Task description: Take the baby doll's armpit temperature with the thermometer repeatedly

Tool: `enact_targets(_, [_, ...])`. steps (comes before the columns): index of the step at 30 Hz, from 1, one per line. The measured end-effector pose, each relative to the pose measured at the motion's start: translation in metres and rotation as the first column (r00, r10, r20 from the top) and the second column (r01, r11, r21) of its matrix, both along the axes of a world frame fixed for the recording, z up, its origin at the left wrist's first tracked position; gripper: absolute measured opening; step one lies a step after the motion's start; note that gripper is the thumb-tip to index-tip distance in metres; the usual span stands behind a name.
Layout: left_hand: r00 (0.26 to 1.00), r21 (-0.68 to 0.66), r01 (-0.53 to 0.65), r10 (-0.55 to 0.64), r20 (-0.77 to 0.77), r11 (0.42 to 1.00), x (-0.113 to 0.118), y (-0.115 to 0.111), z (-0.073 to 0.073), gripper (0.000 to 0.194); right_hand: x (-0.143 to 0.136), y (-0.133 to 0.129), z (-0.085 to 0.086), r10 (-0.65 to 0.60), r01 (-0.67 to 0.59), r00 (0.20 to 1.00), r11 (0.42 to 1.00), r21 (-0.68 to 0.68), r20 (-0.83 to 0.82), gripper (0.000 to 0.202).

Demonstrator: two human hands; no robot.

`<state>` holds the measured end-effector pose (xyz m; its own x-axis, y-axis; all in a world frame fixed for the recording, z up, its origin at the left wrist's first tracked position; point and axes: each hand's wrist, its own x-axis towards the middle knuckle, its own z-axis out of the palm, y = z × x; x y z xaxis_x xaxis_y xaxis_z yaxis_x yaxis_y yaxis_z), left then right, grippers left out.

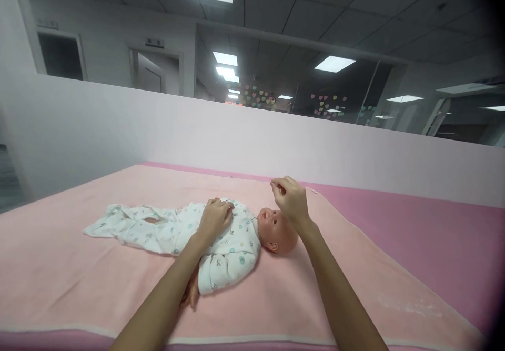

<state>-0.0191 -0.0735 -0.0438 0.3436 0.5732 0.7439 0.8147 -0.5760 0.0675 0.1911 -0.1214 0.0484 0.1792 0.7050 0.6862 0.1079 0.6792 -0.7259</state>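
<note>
A baby doll (278, 232) lies on its back, its head toward the right and its face upward. It wears a white romper (232, 264) with small green and grey prints; the empty-looking legs of the romper stretch to the left. My left hand (215, 218) rests on the doll's chest with its fingers curled in; whether they pinch the cloth is hidden. Above the doll's face is my right hand (291, 199), closed in a pinch, and I cannot make out anything in it. One doll hand (192, 290) shows beneath my left forearm.
A light pink blanket (276, 309) with a pale hem lies under the doll. Darker pink padding (426, 235) shows to the right and along the edges. A low white wall (252, 135) runs behind, with glass panels above it.
</note>
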Motion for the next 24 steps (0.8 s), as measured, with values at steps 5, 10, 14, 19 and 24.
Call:
enact_targets(5, [1.000, -0.045, -0.008, 0.007, -0.012, 0.999, 0.000, -0.002, 0.001, 0.023, 0.013, -0.014, 0.010, 0.292, -0.300, 0.874, 0.953, 0.041, -0.388, 0.018])
enact_targets(10, [1.000, -0.055, -0.014, 0.014, -0.016, 0.998, 0.000, -0.001, -0.001, 0.023, 0.028, -0.011, 0.014, 0.311, -0.334, 0.930, 0.938, -0.094, -0.196, 0.022])
enact_targets(14, [1.000, -0.046, -0.014, 0.013, -0.018, 0.999, -0.001, 0.000, -0.001, 0.024, 0.029, -0.008, 0.010, 0.023, -0.025, 0.997, 0.999, -0.026, -0.074, 0.023])
enact_targets(19, [0.999, -0.054, -0.004, 0.001, -0.054, 0.999, 0.000, -0.001, 0.000, 0.024, 0.031, -0.022, 0.026, 0.297, -0.263, 0.877, 0.955, 0.140, -0.378, 0.020])
enact_targets(24, [0.999, -0.061, 0.000, -0.003, -0.048, 0.998, 0.001, -0.001, 0.001, 0.025, 0.051, -0.005, 0.020, 0.057, -0.052, 0.996, 0.996, 0.075, -0.061, 0.024])
